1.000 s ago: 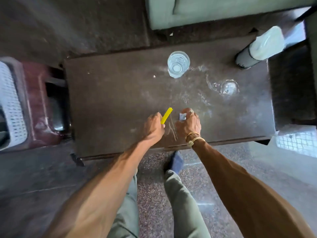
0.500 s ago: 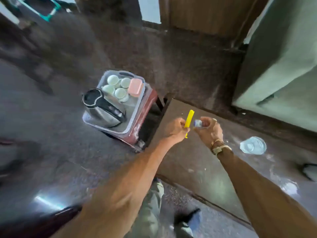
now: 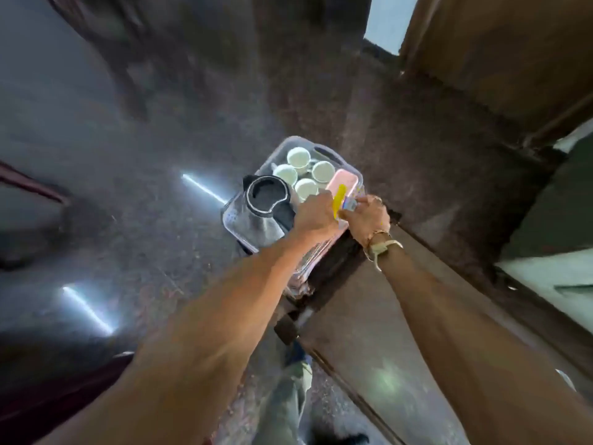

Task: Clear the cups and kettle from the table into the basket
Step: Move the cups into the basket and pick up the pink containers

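- Standing over a clear plastic basket (image 3: 229,217), both arms stretched out above its near right corner.
- Holding a yellow stick (image 3: 339,200) in left grip (image 3: 316,213): fingers curled tight round the lower end, upper end poking out toward the far side.
- Pinching a small clear-bluish item (image 3: 349,205) in right grip (image 3: 369,216), fingers curled round it; too small and blurred to identify.
- Grips close together, nearly touching, with stick and small item side by side between them.
- Wearing a pale watch (image 3: 385,247) plus a thin bangle on the right wrist.
- Already in basket: four white cups (image 3: 297,156), upright, mouths up, clustered at the far end.
- Also in basket: steel kettle (image 3: 261,220) with black lid and handle, filling the near left part, just beside the cups.
- Lying along the basket's right side: flat pink item (image 3: 342,183), partly hidden under stick and grips.
- Basket parked just off the end of the dark surface (image 3: 417,332), on something dark underneath; can't tell what.
- Around it: glossy dark floor (image 3: 128,220) with two bright streak reflections.
- At bottom of view: grey-green trouser leg (image 3: 285,403).
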Demonstrator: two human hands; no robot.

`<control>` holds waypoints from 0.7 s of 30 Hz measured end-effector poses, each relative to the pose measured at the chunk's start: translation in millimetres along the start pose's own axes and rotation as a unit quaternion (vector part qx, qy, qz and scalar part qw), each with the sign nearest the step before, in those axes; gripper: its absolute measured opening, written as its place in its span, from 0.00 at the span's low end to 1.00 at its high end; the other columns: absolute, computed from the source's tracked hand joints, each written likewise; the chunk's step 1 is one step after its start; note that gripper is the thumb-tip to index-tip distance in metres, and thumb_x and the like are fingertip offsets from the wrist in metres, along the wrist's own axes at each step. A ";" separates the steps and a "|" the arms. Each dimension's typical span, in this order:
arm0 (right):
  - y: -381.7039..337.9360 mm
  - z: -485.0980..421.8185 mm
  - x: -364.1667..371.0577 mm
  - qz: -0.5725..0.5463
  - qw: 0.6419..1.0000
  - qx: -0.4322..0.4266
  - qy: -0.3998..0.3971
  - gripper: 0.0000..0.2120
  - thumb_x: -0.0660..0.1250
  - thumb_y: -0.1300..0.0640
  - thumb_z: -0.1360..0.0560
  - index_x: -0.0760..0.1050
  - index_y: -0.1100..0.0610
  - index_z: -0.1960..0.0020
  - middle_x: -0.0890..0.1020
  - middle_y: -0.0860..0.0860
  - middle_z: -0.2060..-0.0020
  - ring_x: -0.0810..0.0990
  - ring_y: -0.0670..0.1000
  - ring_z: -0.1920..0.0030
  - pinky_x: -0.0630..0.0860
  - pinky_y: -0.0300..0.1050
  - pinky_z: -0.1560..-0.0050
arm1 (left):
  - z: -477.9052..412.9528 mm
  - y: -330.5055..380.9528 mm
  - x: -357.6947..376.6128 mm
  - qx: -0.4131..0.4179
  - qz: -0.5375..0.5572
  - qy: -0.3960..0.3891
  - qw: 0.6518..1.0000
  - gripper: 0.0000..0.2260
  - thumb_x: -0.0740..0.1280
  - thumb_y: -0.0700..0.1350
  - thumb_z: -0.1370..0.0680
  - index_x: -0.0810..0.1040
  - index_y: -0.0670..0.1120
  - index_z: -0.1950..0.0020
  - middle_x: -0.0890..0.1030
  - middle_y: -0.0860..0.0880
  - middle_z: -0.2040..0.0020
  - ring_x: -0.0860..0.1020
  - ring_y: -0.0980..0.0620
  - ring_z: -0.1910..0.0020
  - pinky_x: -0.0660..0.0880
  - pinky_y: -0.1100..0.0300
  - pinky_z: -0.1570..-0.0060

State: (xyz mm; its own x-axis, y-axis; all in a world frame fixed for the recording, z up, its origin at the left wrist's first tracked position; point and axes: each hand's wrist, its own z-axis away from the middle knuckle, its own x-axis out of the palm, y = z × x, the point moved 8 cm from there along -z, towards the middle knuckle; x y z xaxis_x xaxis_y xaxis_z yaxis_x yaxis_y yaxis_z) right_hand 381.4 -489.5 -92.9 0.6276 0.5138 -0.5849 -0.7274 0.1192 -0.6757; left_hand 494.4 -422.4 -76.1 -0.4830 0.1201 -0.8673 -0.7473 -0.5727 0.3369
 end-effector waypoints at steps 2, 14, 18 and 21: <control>-6.3 -15.2 20.9 0.037 0.999 -0.004 -0.030 0.22 0.75 0.52 0.29 0.78 0.57 0.36 0.82 0.57 0.39 0.79 0.57 0.37 0.73 0.47 0.38 | -10.4 -10.7 1.2 -0.006 -0.025 0.001 1.000 0.12 0.66 0.44 0.23 0.76 0.42 0.41 0.81 0.41 0.43 0.79 0.40 0.41 0.74 0.48 0.44; 18.4 -54.4 57.8 0.057 0.994 0.035 -0.087 0.19 0.72 0.55 0.25 0.78 0.56 0.35 0.82 0.55 0.39 0.79 0.56 0.38 0.74 0.45 0.38 | -52.9 -21.0 36.5 -0.044 -0.023 -0.064 0.997 0.14 0.64 0.37 0.22 0.71 0.37 0.37 0.79 0.36 0.41 0.79 0.37 0.41 0.71 0.52 0.56; 9.7 -56.3 62.7 0.124 0.986 -0.016 -0.106 0.16 0.66 0.55 0.21 0.77 0.57 0.35 0.79 0.56 0.36 0.77 0.57 0.35 0.72 0.46 0.37 | -61.2 -19.4 46.0 -0.017 -0.060 -0.096 0.993 0.12 0.62 0.34 0.23 0.75 0.36 0.40 0.80 0.37 0.42 0.80 0.38 0.41 0.70 0.52 0.58; -2.9 -53.5 66.6 0.193 0.972 -0.069 -0.117 0.14 0.62 0.58 0.20 0.77 0.58 0.35 0.80 0.58 0.37 0.79 0.61 0.37 0.75 0.51 0.38 | -63.7 -16.6 53.8 0.009 -0.100 -0.126 0.987 0.12 0.60 0.36 0.22 0.78 0.37 0.40 0.81 0.37 0.40 0.79 0.38 0.39 0.75 0.50 0.49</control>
State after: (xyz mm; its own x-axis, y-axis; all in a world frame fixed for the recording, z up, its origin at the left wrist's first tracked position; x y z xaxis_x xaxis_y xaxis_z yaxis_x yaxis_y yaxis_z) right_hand 440.2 -501.1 -153.9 0.2226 0.6789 -0.6997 -0.8417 -0.2283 -0.4893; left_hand 509.9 -458.2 -151.7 -0.4217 0.4286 -0.7991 -0.8459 -0.5033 0.1765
